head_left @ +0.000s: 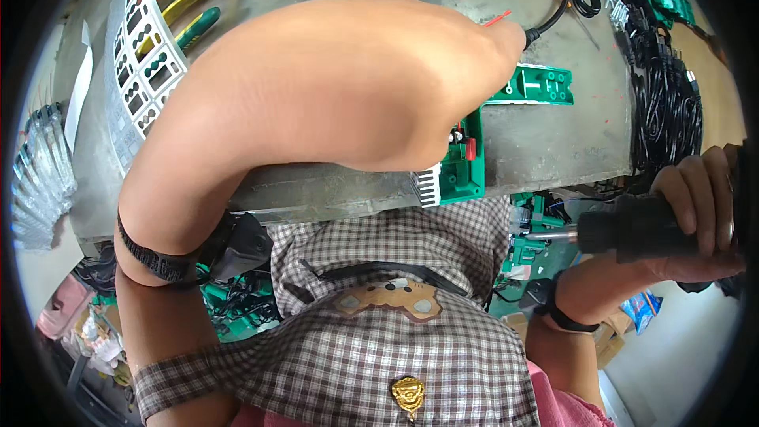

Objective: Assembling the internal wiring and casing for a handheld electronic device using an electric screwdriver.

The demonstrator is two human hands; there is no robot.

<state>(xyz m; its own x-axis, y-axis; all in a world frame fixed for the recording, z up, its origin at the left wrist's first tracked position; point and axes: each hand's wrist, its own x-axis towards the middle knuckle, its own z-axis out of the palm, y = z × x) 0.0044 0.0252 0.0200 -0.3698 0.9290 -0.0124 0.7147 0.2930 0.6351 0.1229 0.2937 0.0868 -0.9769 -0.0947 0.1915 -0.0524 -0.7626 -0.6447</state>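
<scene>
The right hand (pixel 704 198) grips a black screwdriver (pixel 636 228). Left of that grip, the left hand (pixel 474 51) covers part of a green case (pixel 476 178); its fingers are hidden, so I cannot tell whether they hold it.

passable — bench (pixel 553 146) right of green casing (pixel 462 182) | block — black cables (pixel 664 103)
</scene>
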